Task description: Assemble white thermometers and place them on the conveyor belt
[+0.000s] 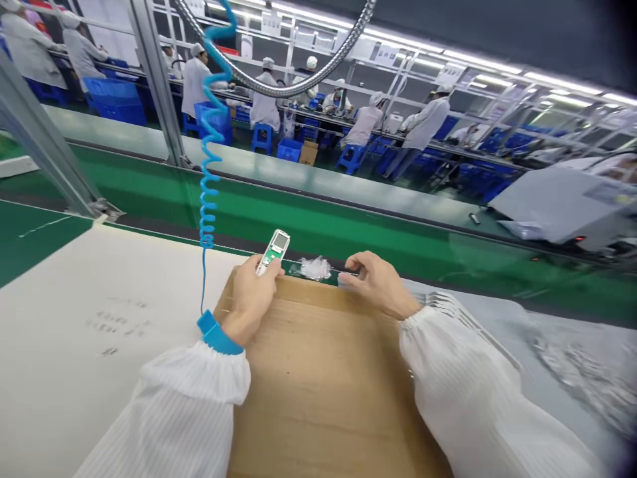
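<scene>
My left hand (253,285) grips a slim white handheld device housing (274,251), tilted up, with a green circuit board and a small grey screen showing in it. A blue wrist strap (219,334) circles my left wrist. My right hand (375,282) is off to the right, its fingers curled towards the thumb. Whatever lies between those fingertips, if anything, is too small to make out. Between the hands sits a small heap of clear plastic pieces (315,267), apart from both. Below them a brown cardboard sheet or box (318,378) spreads towards me.
A coiled blue cord (209,166) hangs down to the wrist strap. Several white parts (468,322) and a grey tray with clear bags (587,372) lie at right. Beyond the green belt (318,216), people in white coats sit and stand at benches. A metal post (159,86) rises at left.
</scene>
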A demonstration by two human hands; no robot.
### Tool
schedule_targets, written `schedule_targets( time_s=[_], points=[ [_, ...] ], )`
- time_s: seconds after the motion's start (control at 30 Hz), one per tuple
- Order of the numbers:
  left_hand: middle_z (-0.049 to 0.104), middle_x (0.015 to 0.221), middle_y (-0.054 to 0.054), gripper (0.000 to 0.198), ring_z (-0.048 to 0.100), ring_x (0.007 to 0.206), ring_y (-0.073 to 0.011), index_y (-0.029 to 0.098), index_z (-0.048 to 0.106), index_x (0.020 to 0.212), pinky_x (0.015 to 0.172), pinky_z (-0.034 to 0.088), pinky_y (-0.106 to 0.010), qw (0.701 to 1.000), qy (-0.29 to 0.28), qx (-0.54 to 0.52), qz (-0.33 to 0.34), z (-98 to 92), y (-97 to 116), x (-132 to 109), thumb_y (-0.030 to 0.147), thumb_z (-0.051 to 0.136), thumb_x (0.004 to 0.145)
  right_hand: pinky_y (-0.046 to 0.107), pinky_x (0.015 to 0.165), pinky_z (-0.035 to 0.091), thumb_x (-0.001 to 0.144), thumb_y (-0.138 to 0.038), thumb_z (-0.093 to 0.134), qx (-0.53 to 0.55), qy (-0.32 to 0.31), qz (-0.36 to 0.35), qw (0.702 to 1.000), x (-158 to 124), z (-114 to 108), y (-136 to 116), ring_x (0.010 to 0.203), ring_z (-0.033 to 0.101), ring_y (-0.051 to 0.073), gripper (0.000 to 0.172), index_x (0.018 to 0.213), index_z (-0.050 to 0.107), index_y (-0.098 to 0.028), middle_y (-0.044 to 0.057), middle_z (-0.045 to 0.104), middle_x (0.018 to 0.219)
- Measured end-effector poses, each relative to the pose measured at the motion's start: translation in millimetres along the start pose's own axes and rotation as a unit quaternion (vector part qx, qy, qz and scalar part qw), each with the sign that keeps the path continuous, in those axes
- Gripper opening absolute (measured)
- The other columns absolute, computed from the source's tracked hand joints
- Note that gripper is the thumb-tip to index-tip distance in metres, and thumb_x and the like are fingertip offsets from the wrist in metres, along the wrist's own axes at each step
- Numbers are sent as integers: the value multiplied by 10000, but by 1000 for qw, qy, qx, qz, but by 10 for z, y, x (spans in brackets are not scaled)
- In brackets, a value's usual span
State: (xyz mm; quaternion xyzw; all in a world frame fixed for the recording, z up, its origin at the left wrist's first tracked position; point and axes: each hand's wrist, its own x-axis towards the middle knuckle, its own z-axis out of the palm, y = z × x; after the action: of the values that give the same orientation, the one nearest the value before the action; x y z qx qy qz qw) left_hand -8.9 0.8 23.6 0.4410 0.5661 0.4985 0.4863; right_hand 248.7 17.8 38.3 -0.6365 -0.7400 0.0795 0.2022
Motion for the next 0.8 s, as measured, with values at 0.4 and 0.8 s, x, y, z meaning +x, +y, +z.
schedule_targets(
  time_s=[0.4,0.8],
  points=[
    [673,758,-30,232,587,647,-116,152,643,950,592,404,-238,968,-178,-169,-56,118,108,-158,369,704,893,475,531,414,742,-490,632,-217,18,240,946,-1381,-725,1356,643,657,382,191,660,601,-320,103,722,731],
    [572,715,34,339,500,601,-103,187,604,1037,580,390,-251,977,-208,-44,9,143,95,-228,462,721,878,420,843,589,786,-581,794,410,23,171,895,-625,-441,-237,828,687,224,374,881,660,-246,47,733,931]
  ],
)
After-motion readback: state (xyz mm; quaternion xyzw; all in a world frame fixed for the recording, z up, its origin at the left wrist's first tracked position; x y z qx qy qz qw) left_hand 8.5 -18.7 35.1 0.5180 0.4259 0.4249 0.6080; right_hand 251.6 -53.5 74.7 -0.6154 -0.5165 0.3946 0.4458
